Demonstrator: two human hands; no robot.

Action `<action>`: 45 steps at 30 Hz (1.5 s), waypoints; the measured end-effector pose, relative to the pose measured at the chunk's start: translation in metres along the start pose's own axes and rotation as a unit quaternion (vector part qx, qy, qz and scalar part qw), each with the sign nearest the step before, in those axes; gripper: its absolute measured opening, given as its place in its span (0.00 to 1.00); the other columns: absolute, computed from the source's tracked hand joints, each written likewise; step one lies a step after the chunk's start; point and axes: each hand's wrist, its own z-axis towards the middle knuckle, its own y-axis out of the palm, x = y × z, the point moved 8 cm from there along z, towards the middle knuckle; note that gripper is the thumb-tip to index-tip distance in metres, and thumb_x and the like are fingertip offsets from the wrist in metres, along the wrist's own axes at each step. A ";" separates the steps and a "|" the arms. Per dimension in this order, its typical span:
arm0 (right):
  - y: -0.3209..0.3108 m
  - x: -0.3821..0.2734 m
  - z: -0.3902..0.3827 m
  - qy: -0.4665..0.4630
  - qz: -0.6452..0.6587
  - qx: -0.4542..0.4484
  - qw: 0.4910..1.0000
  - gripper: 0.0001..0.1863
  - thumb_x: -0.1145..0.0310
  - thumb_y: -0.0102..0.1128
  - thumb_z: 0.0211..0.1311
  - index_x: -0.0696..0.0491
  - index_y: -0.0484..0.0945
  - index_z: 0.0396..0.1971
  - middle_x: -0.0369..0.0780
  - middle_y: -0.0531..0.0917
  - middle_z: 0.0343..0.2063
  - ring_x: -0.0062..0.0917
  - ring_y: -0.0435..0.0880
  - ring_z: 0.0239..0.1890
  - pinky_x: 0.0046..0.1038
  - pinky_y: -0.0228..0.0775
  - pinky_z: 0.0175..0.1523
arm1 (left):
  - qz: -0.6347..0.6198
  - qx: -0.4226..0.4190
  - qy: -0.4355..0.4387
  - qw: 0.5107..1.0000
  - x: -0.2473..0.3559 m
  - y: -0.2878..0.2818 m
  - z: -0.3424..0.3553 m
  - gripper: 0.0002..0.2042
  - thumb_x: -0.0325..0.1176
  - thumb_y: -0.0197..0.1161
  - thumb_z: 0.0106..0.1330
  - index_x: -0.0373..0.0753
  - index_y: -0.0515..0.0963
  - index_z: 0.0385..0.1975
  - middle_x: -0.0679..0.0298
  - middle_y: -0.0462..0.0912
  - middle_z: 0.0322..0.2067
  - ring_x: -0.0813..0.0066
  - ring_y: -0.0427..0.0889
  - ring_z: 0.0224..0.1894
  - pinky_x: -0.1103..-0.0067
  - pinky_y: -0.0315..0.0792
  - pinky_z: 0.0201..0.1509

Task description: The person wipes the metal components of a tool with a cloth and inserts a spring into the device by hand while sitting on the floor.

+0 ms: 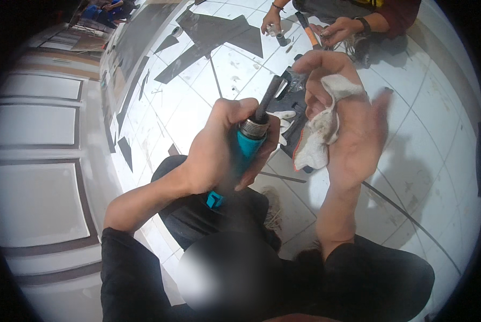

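1. Tool, teal-bodied, sat inside the left grip, whose fingers were wrapped around it.
2. Its long axis ran from seven o'clock to one o'clock; the teal back end showed at seven, below the wrapped fingers.
3. At the one o'clock end, a threaded metal collar carried a dark rod, which stuck out past the left thumb.
4. The right grip stood apart from the tool, at its three o'clock, fingers half curled and palm towards it.
5. A white cloth with an orange edge lay against that palm; whether the fingers pinched it, I could not tell.
6. Seen from the right grip, the tool's body lay at nine o'clock and the rod's tip at ten, with a gap between. The left grip was plainly nearer, being already on the body.
7. Beyond, at twelve to one o'clock, a co-worker's hands were well apart from the tool, above the tiled floor. Dark panels lay at eleven.
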 end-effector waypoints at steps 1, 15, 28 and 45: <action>-0.001 -0.002 0.000 -0.003 0.030 0.003 1.000 0.44 0.32 0.34 0.70 0.65 0.73 0.49 0.38 0.79 0.40 0.14 0.69 0.37 0.15 0.58 0.41 | 0.015 0.020 0.005 1.000 0.002 -0.003 0.000 0.32 0.63 0.29 0.66 0.38 0.62 0.18 0.63 0.64 0.10 0.74 0.64 0.09 0.79 0.64 0.14; 0.028 -0.047 -0.023 -0.380 -0.282 -0.015 0.881 0.17 0.78 0.80 0.44 0.54 0.87 0.37 0.36 0.83 0.29 0.24 0.78 0.31 0.23 0.67 0.33 | -0.181 -0.014 -0.029 0.983 -0.017 -0.011 -0.010 0.18 0.49 0.48 0.71 0.39 0.71 0.40 0.61 0.74 0.25 0.72 0.70 0.20 0.77 0.65 0.24; 0.007 -0.066 -0.015 -0.455 -0.327 0.048 0.827 0.12 0.80 0.76 0.52 0.57 0.84 0.36 0.40 0.87 0.33 0.26 0.84 0.33 0.22 0.72 0.37 | -0.180 -0.014 -0.067 0.981 -0.022 -0.005 -0.009 0.21 0.53 0.51 0.66 0.41 0.73 0.44 0.65 0.76 0.42 0.78 0.76 0.44 0.82 0.73 0.46; -0.020 -0.019 0.001 -0.184 -0.103 0.165 0.964 0.07 0.72 0.72 0.63 0.59 0.86 0.36 0.33 0.87 0.28 0.09 0.81 0.28 0.12 0.67 0.30 | -0.143 -0.002 -0.030 0.989 -0.016 -0.004 -0.011 0.19 0.51 0.45 0.69 0.42 0.74 0.39 0.64 0.75 0.38 0.79 0.73 0.39 0.83 0.71 0.43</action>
